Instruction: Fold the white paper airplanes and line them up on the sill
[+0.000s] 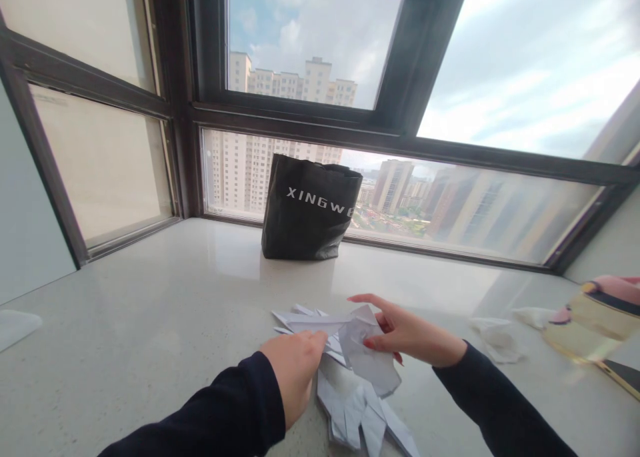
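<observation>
My left hand (296,370) is closed, thumb and fingers pinched on a white folded paper strip (317,322). To its right, my right hand (403,330) grips a crumpled white sheet of paper (369,356) between thumb and fingers, its index finger stretched out above. The strip and the sheet meet between the hands, and I cannot tell whether they are one piece. Behind and under my left hand lie more pointed folded papers (284,318). Closer to me, a fanned pile of folded white papers (357,414) rests on the pale speckled counter (200,324).
A black bag (310,210) with white lettering stands upright by the window. On the right are crumpled white tissues (500,340), a clear yellowish item with pink parts (590,317) and a phone (623,376). A white object (17,327) lies at the left edge.
</observation>
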### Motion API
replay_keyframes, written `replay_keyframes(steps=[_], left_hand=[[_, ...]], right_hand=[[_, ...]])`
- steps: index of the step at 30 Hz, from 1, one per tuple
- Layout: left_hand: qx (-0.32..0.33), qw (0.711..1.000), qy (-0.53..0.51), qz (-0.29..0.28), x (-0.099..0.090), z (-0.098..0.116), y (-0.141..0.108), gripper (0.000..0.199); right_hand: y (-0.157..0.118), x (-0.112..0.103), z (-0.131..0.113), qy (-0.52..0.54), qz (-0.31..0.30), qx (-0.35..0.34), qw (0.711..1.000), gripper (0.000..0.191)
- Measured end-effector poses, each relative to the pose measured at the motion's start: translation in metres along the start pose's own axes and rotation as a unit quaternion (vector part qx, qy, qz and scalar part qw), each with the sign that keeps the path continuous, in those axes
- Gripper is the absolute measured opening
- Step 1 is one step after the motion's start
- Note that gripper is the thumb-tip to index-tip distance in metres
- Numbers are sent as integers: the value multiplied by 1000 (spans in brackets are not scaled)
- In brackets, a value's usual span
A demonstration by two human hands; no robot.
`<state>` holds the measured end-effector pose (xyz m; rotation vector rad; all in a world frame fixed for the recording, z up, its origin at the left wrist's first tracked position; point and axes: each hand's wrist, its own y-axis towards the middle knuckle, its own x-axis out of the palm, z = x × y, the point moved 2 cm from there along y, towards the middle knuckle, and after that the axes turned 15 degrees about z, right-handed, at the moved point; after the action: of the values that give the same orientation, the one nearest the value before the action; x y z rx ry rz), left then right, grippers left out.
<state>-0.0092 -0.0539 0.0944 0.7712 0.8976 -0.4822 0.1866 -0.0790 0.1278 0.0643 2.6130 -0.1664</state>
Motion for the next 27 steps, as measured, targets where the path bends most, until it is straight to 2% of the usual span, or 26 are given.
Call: replay_keyframes(steps=[5, 9, 11, 14, 17, 21, 23, 27], left_hand=[[-17, 1000, 2, 20, -36, 11, 6, 52], [7, 997, -11, 80, -49, 18, 15, 57], [44, 994, -14, 95, -47, 19, 16, 59], [58, 998, 9, 38, -36, 14, 12, 57], [27, 998, 42, -38, -25, 8, 3, 57], [9, 995, 85, -42, -24, 4, -3, 56], [0, 994, 97, -46, -22, -1, 0, 62], [-26, 989, 101, -100, -9, -17, 9, 86]], right_hand=[[-12, -20, -25, 46, 75, -46, 995, 57], [-12, -22, -31, 79, 148, -83, 982, 56], [-8, -18, -29, 97, 168, -97, 976, 57], [1, -8, -19, 80, 143, -91, 982, 59], [5, -3, -2, -36, 91, -52, 994, 59], [1, -9, 16, -226, 105, -80, 965, 52], [-4, -11, 20, -272, 107, -88, 952, 62], [-11, -2, 23, -311, 57, -70, 946, 93]])
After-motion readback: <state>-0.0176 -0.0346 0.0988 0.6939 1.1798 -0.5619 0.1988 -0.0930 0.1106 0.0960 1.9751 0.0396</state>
